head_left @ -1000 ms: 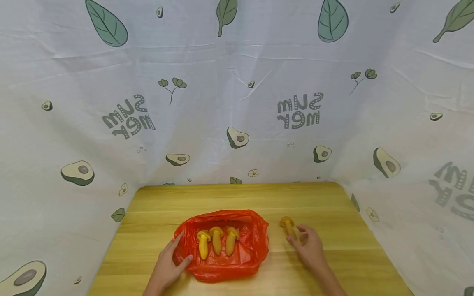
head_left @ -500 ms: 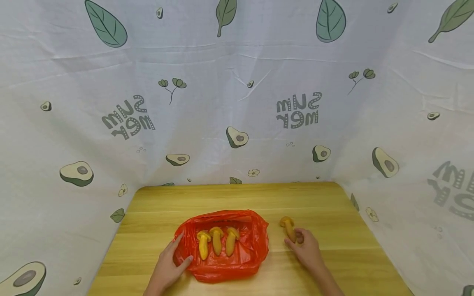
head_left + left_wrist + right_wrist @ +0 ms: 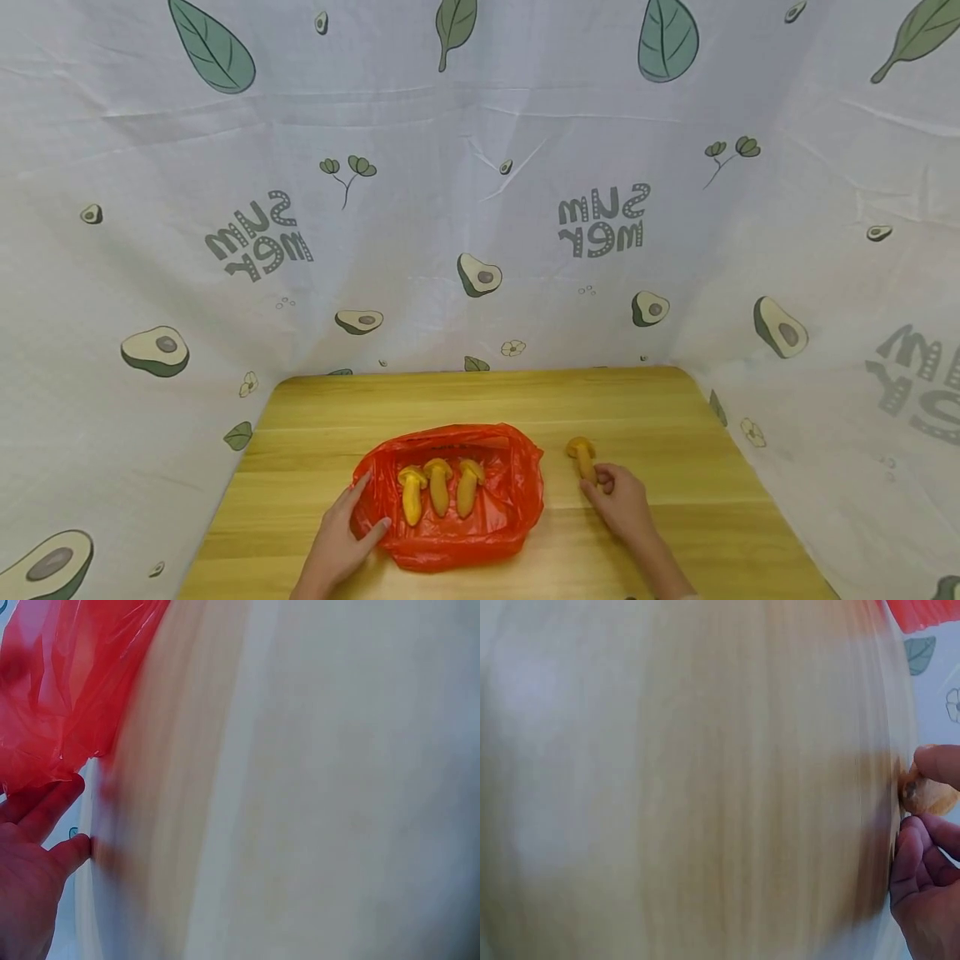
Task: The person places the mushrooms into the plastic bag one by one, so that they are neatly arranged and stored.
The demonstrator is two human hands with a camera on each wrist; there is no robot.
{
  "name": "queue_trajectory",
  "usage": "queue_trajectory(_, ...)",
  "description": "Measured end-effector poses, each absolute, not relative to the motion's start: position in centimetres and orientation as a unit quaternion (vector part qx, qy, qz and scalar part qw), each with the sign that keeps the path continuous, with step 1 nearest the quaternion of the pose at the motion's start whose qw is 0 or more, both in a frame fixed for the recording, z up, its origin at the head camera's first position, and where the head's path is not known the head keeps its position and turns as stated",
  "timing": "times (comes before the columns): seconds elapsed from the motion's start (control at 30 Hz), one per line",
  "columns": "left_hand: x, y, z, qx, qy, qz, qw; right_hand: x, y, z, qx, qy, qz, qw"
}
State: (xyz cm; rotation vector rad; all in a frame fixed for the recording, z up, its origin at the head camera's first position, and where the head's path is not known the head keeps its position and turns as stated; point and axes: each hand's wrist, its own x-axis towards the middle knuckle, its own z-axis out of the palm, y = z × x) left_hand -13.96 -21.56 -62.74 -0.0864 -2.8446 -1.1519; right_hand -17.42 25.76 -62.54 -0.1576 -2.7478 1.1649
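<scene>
Head view: a loose mushroom (image 3: 582, 457) is pinched by the right hand (image 3: 621, 501) on the wooden table (image 3: 480, 400).
Its stem is held between curled fingertips, right of the red bag (image 3: 457, 498). The bag's left edge is touched by the left hand (image 3: 341, 542) with spread, straight fingers; three mushrooms (image 3: 439, 487) lie on it.

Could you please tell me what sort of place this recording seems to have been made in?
Probably a staged tabletop set, not a real kitchen: a light wooden table is enclosed on three sides by a white avocado-and-leaf printed cloth backdrop, with only a crumpled red plastic bag and yellow toy mushrooms laid out.
</scene>
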Motion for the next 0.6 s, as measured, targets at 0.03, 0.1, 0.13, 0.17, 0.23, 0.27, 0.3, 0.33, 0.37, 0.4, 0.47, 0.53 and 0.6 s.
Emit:
queue_trajectory(0.03,-14.0,-21.56,-62.76,-0.028,-0.926,-0.375,0.036,-17.44,25.74,-62.46,-0.052,-0.918,0.386,0.075)
queue_trajectory(0.1,-14.03,-21.57,-62.82,-0.029,-0.926,-0.374,0.037,-17.45,25.7,-62.37,-0.05,-0.919,0.384,0.073)
queue_trajectory(0.13,-14.03,-21.59,-62.85,-0.029,-0.926,-0.375,0.037,-17.43,25.67,-62.38,-0.05,-0.92,0.382,0.073)
queue_trajectory(0.17,-14.03,-21.61,-62.89,-0.03,-0.926,-0.375,0.038,-17.42,25.64,-62.43,-0.05,-0.92,0.381,0.074)
queue_trajectory(0.23,-14.01,-21.62,-62.93,-0.031,-0.925,-0.376,0.038,-17.36,25.57,-62.45,-0.051,-0.92,0.38,0.077)
queue_trajectory(0.27,-14.0,-21.61,-62.92,-0.031,-0.925,-0.376,0.037,-17.34,25.54,-62.44,-0.052,-0.92,0.381,0.078)
queue_trajectory(0.3,-14.01,-21.6,-62.92,-0.03,-0.925,-0.377,0.037,-17.31,25.5,-62.41,-0.053,-0.92,0.381,0.079)
queue_trajectory(0.33,-14.01,-21.6,-62.92,-0.03,-0.925,-0.378,0.039,-17.3,25.47,-62.4,-0.054,-0.919,0.381,0.079)
queue_trajectory(0.37,-14.03,-21.6,-62.93,-0.029,-0.924,-0.379,0.039,-17.28,25.43,-62.35,-0.055,-0.919,0.383,0.08)
queue_trajectory(0.4,-14.03,-21.59,-62.94,-0.029,-0.924,-0.379,0.04,-17.26,25.4,-62.31,-0.055,-0.918,0.385,0.08)
queue_trajectory(0.47,-14.03,-21.6,-62.93,-0.028,-0.924,-0.38,0.042,-17.22,25.35,-62.26,-0.057,-0.917,0.387,0.082)
queue_trajectory(0.53,-14.02,-21.6,-62.93,-0.031,-0.924,-0.379,0.044,-17.24,25.33,-62.29,-0.06,-0.916,0.388,0.083)
queue_trajectory(0.6,-14.03,-21.6,-62.88,-0.029,-0.924,-0.379,0.044,-17.3,25.32,-62.36,-0.065,-0.914,0.392,0.087)
